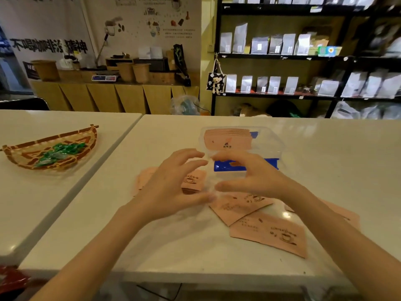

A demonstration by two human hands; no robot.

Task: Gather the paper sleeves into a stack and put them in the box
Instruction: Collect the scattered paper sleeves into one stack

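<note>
A clear plastic box (269,137) with blue clips stands on the white table and holds a stack of pink paper sleeves (227,139). More pink sleeves lie loose on the table: a small pile (195,180) under my left hand, one (238,206) below my right hand, one (269,232) nearer me, another (345,213) partly hidden by my right forearm. My left hand (173,183) and my right hand (249,174) hover side by side just in front of the box, fingers spread and curled, holding nothing. Both hands are motion-blurred.
A woven basket (23,153) with green wrapped candies sits on the neighbouring table at left. A gap runs between the two tables. Shelves of pouches and a counter stand behind. A red object (10,279) lies at the bottom left corner.
</note>
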